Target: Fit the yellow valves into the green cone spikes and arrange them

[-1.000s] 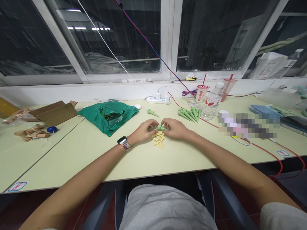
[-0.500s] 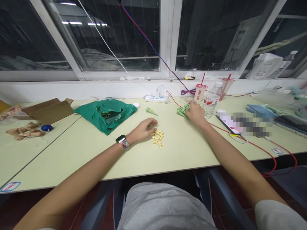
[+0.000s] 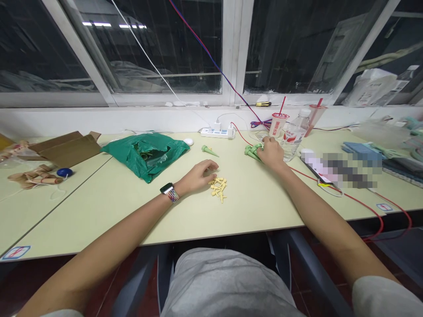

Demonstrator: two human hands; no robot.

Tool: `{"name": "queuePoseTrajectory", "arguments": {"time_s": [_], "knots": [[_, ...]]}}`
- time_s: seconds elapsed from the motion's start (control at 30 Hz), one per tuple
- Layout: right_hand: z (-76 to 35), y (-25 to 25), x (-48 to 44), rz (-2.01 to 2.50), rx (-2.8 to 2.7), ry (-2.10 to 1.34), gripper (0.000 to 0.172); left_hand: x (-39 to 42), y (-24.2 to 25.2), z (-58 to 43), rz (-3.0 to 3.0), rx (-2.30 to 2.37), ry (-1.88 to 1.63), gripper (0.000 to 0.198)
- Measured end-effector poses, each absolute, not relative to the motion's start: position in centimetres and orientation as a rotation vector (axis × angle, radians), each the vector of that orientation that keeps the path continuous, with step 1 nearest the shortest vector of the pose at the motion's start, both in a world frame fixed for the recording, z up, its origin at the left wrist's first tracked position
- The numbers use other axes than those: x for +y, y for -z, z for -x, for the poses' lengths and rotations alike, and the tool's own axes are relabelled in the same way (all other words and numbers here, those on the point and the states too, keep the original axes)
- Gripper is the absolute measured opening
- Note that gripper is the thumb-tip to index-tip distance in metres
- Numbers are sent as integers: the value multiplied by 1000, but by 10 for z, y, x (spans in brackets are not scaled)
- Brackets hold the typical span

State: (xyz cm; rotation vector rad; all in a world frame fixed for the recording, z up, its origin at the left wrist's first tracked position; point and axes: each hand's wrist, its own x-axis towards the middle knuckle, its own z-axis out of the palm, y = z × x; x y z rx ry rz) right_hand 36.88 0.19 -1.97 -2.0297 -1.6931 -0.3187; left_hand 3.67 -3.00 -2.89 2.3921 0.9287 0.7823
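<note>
My left hand (image 3: 199, 175) rests on the pale table (image 3: 132, 207) with its fingers curled, just left of a small heap of yellow plastic pieces (image 3: 218, 188). Nothing shows in it. My right hand (image 3: 271, 152) has reached far out and lies over a cluster of green cone-shaped pieces (image 3: 250, 152), its fingers closed down on them. A single green cone (image 3: 209, 150) lies alone between the two hands, farther back. A watch is on my left wrist.
A crumpled green plastic bag (image 3: 147, 154) lies at back left, beyond it a flattened cardboard box (image 3: 68, 147). A power strip (image 3: 218, 132), a water bottle (image 3: 293, 138) and a red-straw cup (image 3: 278, 124) stand near the window. A red cable (image 3: 360, 203) crosses the right side.
Both hands were together over the yellow heap holding a green piece. My right hand then reached out to the green cone cluster and stays there; my left hand stayed by the heap.
</note>
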Motion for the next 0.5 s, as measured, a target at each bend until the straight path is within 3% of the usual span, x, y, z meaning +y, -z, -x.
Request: {"name": "queuePoseTrajectory", "arguments": {"time_s": [0.1,0.23,0.4,0.5], "knots": [[-344,21,-5,1830,-1795,382,37,-29,31,-37,-2340,930,-820,23],[-282,23,-2,1557,-2164,191,35,-25,33,-38,-2211,953,-922,20],[-206,17,38,1621,-2224,-122,47,-17,38,-34,-2073,972,-1106,19],[-186,13,63,1654,-2205,-178,41,-13,41,-31,-1987,1007,-1168,18]]}}
